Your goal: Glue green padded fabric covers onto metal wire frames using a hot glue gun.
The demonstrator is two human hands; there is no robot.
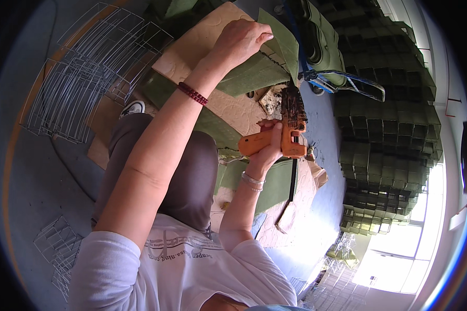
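Observation:
My left hand (237, 43) is stretched far forward, its fingers closed on the edge of a raised green felt sheet (284, 47). My right hand (268, 153) grips an orange hot glue gun (260, 141) by its handle. Dark, crusted residue covers the gun's front end, whose tip points at the lower corner of the felt. Out of its back runs a long black glue stick (293, 181). Another green felt piece (254, 75) lies below my left hand on a pale patterned board (207, 31). My left fingertips partly hide the pinched edge.
Wire frames (83, 78) are stacked on the floor at the left, with more wire frames (59, 246) lower down. Rolled green felt (324, 36) rests by a blue metal frame (358, 85). Stacked green boxes (389, 124) rise at the right. A dark cable (70, 171) crosses the floor.

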